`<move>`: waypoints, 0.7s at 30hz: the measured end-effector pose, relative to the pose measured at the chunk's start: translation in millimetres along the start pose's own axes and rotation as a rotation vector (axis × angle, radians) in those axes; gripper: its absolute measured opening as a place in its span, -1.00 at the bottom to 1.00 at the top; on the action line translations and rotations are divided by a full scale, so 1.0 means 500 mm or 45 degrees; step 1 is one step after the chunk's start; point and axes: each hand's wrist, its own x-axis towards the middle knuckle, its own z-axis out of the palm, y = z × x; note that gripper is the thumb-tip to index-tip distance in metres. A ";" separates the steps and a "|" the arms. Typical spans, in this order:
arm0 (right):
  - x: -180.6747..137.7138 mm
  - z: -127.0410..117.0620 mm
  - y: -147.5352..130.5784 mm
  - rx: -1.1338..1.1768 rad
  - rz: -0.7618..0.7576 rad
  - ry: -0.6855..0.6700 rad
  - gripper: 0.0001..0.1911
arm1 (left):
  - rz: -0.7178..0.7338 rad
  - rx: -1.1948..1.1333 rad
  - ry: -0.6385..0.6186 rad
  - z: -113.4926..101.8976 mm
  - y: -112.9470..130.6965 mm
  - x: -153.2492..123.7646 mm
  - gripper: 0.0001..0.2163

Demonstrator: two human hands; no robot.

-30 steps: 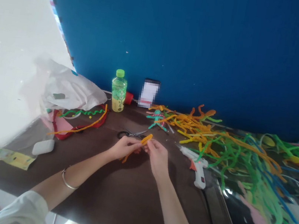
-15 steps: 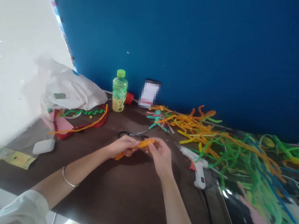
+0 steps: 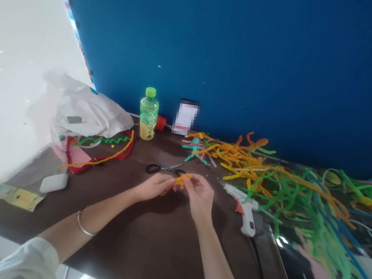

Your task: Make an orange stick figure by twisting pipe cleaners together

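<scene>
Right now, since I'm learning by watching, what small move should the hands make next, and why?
Probably a slight bend of the orange pipe cleaner by the right hand, with the left hand anchoring it: both appear to pinch it, close together.

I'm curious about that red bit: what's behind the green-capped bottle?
Peeking out right of the bottle is a red object, with the blue wall beyond; anything directly behind the bottle is covered.

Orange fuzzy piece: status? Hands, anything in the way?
Left hand, right hand: both pinching orange fuzzy piece. Scissors lying close, just beyond hands. Glue gun off right, apart from both hands.
</scene>
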 end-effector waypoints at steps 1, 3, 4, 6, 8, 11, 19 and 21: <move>0.001 -0.001 0.001 0.030 0.012 -0.041 -0.78 | -0.083 -0.154 -0.036 0.000 -0.004 0.001 -0.61; 0.003 -0.004 0.002 0.076 0.053 -0.117 -0.72 | -0.177 -0.416 -0.110 -0.001 -0.011 0.004 -0.64; 0.004 -0.004 0.002 0.088 0.078 -0.141 -0.70 | -0.194 -0.501 -0.144 -0.001 -0.013 0.005 -0.65; 0.003 -0.005 0.003 0.091 0.118 -0.167 -0.69 | -0.198 -0.599 -0.206 0.000 -0.013 0.006 -0.67; 0.003 -0.004 0.004 0.081 0.142 -0.178 -0.71 | -0.208 -0.642 -0.250 0.002 -0.010 0.006 -0.66; 0.003 -0.002 0.009 0.093 0.128 -0.156 -0.72 | -0.289 -0.675 -0.288 0.001 -0.003 0.004 -0.66; 0.009 -0.010 0.017 0.144 0.113 -0.102 -0.71 | -0.307 -0.593 -0.229 0.005 0.009 0.002 -0.67; 0.009 -0.011 0.015 0.123 0.118 -0.098 -0.72 | -0.318 -0.554 -0.235 0.007 0.008 0.001 -0.67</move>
